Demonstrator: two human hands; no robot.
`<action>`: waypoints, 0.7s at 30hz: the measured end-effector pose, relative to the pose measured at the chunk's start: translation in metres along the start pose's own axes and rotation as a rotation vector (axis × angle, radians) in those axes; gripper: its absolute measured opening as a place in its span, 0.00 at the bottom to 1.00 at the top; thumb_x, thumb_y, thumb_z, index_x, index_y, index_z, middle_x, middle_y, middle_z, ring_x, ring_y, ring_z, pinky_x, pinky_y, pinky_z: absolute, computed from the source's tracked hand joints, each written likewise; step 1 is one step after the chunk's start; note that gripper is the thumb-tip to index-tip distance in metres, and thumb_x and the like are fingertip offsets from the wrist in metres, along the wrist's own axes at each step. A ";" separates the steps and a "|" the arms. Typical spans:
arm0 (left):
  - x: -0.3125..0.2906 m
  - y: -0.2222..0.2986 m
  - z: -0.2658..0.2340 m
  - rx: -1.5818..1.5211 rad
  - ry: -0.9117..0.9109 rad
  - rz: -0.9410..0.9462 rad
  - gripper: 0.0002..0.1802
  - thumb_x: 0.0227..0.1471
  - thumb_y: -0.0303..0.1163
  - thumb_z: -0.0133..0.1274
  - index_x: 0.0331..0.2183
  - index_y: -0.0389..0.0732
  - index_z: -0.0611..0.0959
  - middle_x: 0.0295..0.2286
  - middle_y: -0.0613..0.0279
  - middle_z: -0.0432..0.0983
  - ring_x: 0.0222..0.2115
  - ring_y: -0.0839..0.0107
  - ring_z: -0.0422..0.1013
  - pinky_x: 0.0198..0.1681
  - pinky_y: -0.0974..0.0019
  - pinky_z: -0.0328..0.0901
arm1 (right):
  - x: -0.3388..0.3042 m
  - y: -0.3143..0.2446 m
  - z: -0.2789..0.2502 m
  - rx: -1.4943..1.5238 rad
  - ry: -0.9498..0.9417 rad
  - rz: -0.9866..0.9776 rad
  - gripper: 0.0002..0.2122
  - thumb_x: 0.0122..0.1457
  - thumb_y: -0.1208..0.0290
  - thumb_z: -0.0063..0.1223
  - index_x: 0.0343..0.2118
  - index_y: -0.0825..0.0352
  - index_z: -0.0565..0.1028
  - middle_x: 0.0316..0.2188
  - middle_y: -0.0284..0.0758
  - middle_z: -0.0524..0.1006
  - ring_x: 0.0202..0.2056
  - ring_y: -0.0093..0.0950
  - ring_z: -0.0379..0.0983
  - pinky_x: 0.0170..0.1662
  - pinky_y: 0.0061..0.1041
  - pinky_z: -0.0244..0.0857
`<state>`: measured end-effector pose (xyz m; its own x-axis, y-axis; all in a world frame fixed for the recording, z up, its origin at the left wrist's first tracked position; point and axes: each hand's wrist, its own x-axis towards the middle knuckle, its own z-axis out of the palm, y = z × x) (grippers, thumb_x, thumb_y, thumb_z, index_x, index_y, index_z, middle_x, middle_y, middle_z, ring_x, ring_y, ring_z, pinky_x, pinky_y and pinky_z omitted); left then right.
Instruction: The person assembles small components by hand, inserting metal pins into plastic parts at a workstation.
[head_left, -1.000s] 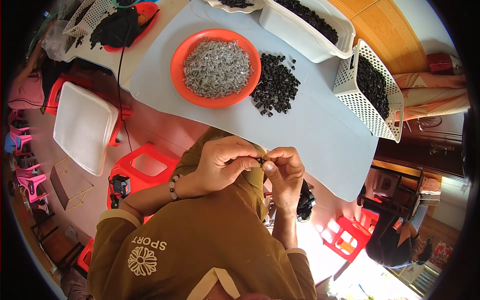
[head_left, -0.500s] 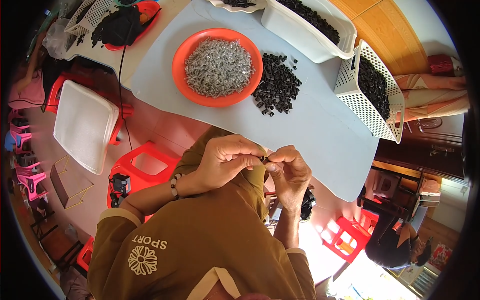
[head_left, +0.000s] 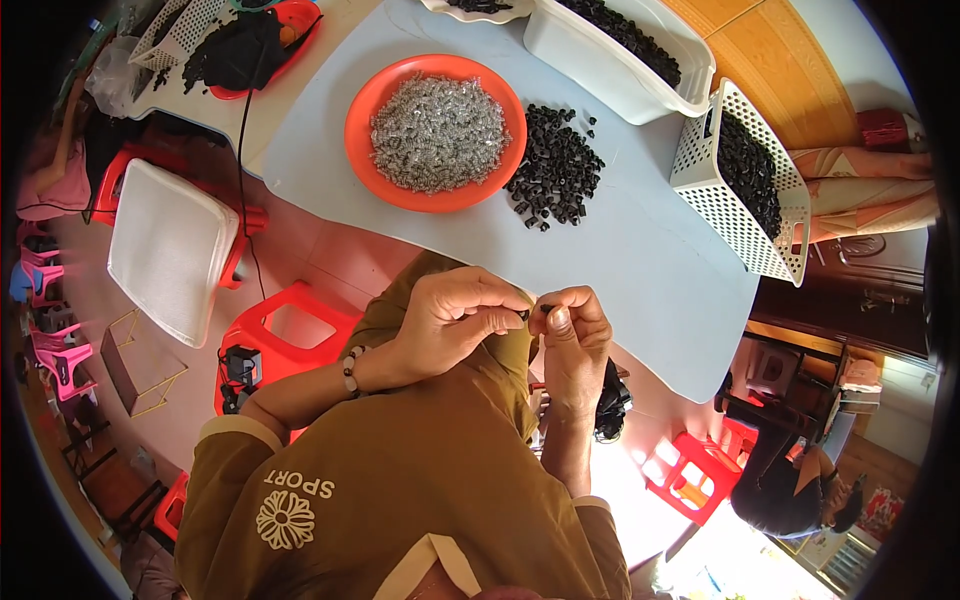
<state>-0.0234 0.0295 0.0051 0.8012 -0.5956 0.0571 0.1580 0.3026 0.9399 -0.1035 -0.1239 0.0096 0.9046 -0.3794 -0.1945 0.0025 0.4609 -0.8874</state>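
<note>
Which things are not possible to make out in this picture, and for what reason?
In the head view:
Black piece in the left hand: mostly covered by fingertips, too small for its exact shape.
Second black piece in the right hand: likewise.
White dish: cut off by the top edge.
Bottom of the red bowl: hidden under clear pieces.

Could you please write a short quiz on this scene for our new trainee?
1. True or false: the loose black pile lies to the right of the red bowl of clear pieces.
2. Multiple choice: which wrist wears the beaded bracelet? A. left; B. right.
3. Short answer: what do the left hand and the right hand each pinch?

Key: 1. True. 2. A. 3. A small dark piece each.
</note>
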 end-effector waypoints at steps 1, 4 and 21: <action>0.000 -0.001 0.000 0.000 0.001 -0.001 0.09 0.52 0.17 0.56 0.37 0.35 0.84 0.32 0.60 0.79 0.32 0.77 0.75 0.35 0.74 0.69 | 0.000 0.000 0.001 0.016 -0.011 0.004 0.05 0.60 0.75 0.57 0.35 0.70 0.73 0.29 0.33 0.78 0.31 0.21 0.73 0.38 0.20 0.66; -0.001 -0.004 -0.004 0.051 -0.009 0.040 0.10 0.52 0.17 0.56 0.38 0.34 0.84 0.33 0.59 0.78 0.32 0.77 0.75 0.35 0.74 0.70 | -0.001 0.000 0.002 0.069 -0.031 0.027 0.05 0.60 0.75 0.57 0.35 0.71 0.74 0.29 0.34 0.78 0.31 0.21 0.71 0.37 0.20 0.65; 0.001 0.002 -0.002 0.176 -0.029 0.125 0.10 0.51 0.13 0.53 0.36 0.32 0.84 0.34 0.55 0.78 0.32 0.71 0.78 0.36 0.73 0.74 | -0.006 0.006 0.002 0.067 -0.002 0.046 0.09 0.58 0.70 0.60 0.34 0.71 0.76 0.29 0.33 0.77 0.28 0.20 0.69 0.34 0.18 0.64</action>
<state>-0.0208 0.0313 0.0067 0.7906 -0.5838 0.1846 -0.0471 0.2426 0.9690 -0.1083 -0.1168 0.0068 0.9054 -0.3549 -0.2331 -0.0103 0.5304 -0.8477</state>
